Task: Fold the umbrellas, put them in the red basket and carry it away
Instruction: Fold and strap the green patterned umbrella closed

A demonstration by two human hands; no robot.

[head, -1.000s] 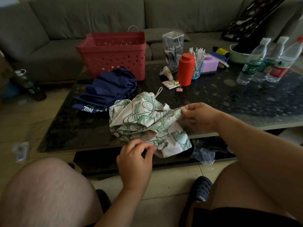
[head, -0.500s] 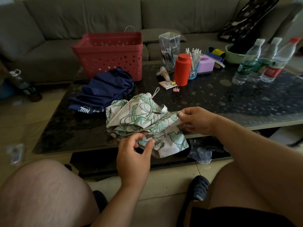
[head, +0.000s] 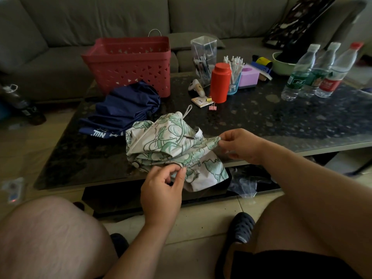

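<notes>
Green-leaf umbrella [head: 169,146], canopy edges pinched by left hand [head: 162,190] and right hand [head: 241,146]: pleats best drawn taut, then wrapped evenly.

bare arms and knees, black shorts [head: 291,264], black perforated clog [head: 240,228] on the right foot.

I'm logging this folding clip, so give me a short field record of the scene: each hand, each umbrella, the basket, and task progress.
left hand: left hand pinches the lower edge of the floral umbrella
right hand: right hand pinches the canopy's right edge
floral umbrella: rumpled on the table near the front edge, partly hanging over it
navy umbrella: navy umbrella lies loosely bunched in front of the red basket
red basket: on the table, no umbrella seen inside
progress: no umbrella in the basket yet
</notes>
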